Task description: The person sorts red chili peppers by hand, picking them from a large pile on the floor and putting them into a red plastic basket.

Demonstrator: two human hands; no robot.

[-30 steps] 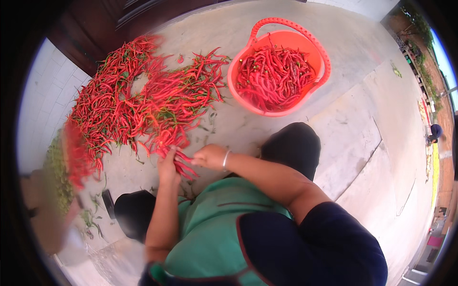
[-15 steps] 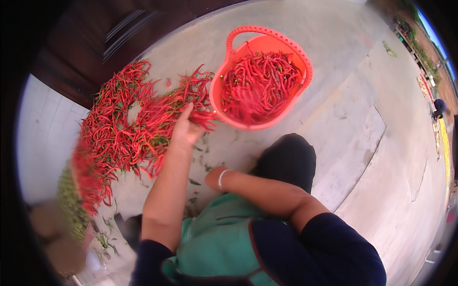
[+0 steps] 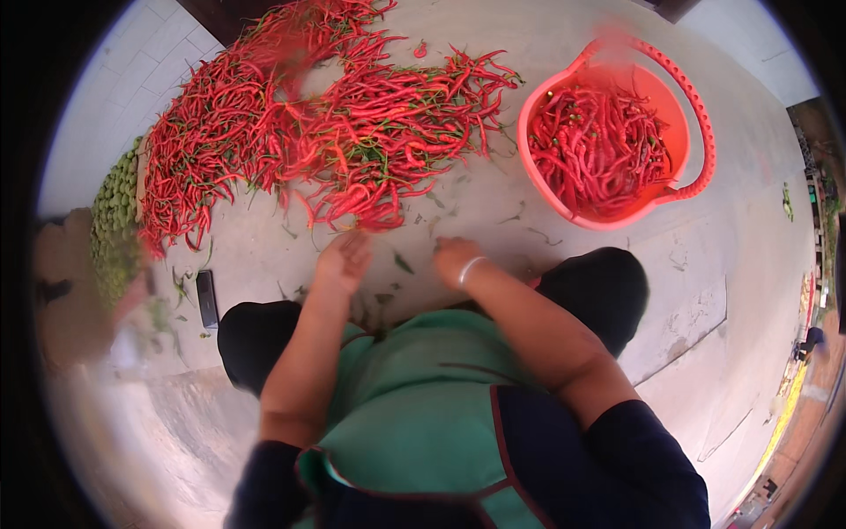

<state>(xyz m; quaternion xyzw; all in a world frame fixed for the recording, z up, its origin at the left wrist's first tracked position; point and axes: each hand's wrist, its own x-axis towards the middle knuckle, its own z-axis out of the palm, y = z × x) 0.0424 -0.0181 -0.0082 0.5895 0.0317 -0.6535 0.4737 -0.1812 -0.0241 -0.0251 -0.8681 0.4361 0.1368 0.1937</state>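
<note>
Grey floor [image 3: 679, 278] (cracked), pale tiled wall [image 3: 141, 75]

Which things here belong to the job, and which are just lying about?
In the job:
left hand, close to the red chili heap
right hand
orange basket holding chilies

Seemingly just lying about:
black oblong object by the left knee
green produce heap
loose green scraps

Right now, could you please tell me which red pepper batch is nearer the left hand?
The heap on the floor, just beyond the left hand; the other batch is farther, in the orange bucket.
</note>
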